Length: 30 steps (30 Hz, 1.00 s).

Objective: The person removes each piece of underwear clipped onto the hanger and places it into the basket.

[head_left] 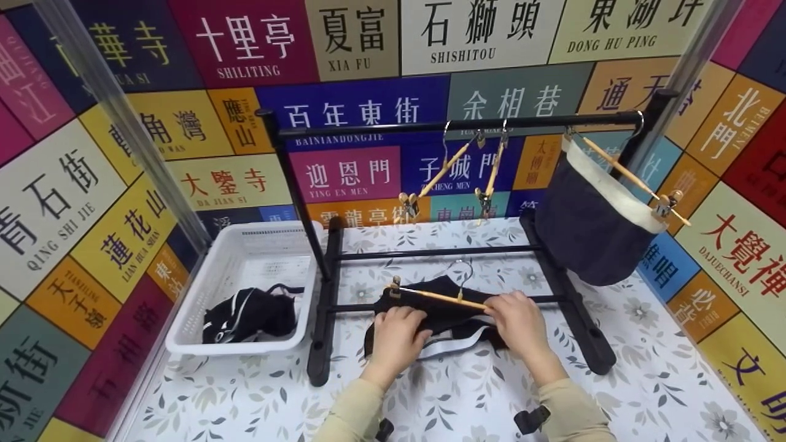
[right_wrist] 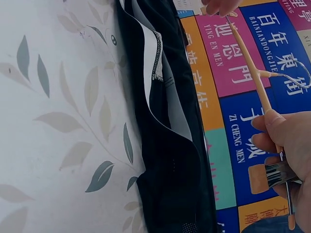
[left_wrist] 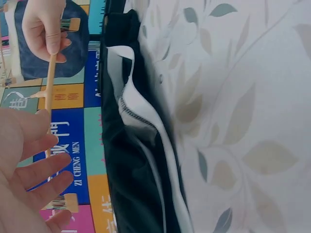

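A wooden clip hanger (head_left: 451, 299) is held above a black garment with a white-lined waistband (head_left: 451, 325), which lies on the table against the rack's lower bar. My right hand (head_left: 519, 322) grips the hanger's right end; the right wrist view shows the thumb and fingers on the rod beside a clip (right_wrist: 260, 178). Near the left end is my left hand (head_left: 396, 337), and in the left wrist view its fingers are spread fairly straight in front of the rod (left_wrist: 50, 80). Whether they touch it is unclear. The garment's exact kind cannot be told.
A black rack (head_left: 457, 127) stands behind, carrying two bare clip hangers (head_left: 447, 169) and a dark blue cloth piece with a pale band (head_left: 599, 221) on its right. At left, a white plastic basket (head_left: 245, 236) contains black clothing (head_left: 252, 316).
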Each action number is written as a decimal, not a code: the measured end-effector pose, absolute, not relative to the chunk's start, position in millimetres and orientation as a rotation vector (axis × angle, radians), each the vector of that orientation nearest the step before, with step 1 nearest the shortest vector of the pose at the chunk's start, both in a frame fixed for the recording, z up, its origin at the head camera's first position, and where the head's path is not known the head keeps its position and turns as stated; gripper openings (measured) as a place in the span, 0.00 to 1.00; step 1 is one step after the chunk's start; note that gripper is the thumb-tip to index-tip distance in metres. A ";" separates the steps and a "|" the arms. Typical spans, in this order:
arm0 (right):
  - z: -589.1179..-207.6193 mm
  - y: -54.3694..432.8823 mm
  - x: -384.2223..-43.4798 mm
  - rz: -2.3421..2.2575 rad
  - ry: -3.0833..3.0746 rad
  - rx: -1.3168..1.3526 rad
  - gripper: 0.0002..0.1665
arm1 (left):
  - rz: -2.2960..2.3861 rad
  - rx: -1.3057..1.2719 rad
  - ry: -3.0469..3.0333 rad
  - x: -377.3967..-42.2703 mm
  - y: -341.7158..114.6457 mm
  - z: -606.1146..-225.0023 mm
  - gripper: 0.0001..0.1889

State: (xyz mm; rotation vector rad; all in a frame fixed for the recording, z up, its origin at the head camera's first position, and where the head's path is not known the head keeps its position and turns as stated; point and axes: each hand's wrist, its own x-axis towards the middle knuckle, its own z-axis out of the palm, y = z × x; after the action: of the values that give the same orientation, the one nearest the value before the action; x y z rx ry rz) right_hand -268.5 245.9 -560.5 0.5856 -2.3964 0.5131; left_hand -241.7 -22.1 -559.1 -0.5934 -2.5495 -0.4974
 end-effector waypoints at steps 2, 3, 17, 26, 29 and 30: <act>-561.4 246.2 -267.7 0.517 -2.399 0.573 0.07 | -0.496 -0.586 -2.562 -241.7 -18.6 -561.6 0.16; -561.8 246.4 -267.4 0.517 -2.397 0.568 0.07 | -0.496 -0.584 -2.566 -241.7 -16.7 -562.8 0.17; -568.4 250.2 -265.3 0.513 -2.400 0.501 0.05 | -0.473 -0.518 -2.646 -245.7 4.1 -582.2 0.23; -573.4 252.2 -265.5 0.530 -2.407 0.480 0.06 | -0.446 -0.456 -2.710 -250.2 7.1 -595.1 0.27; -574.9 252.2 -265.3 0.537 -2.406 0.484 0.07 | -0.442 -0.437 -2.720 -251.1 7.3 -598.9 0.29; -575.3 252.2 -265.4 0.539 -2.407 0.484 0.07 | -0.444 -0.433 -2.725 -251.0 7.3 -599.6 0.30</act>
State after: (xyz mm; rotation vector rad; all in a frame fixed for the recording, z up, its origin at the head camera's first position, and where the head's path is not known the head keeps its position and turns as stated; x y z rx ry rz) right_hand -265.4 252.2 -575.3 0.4835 -2.4069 0.5388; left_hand -251.0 7.3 -599.6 -0.4333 -2.7254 -0.4443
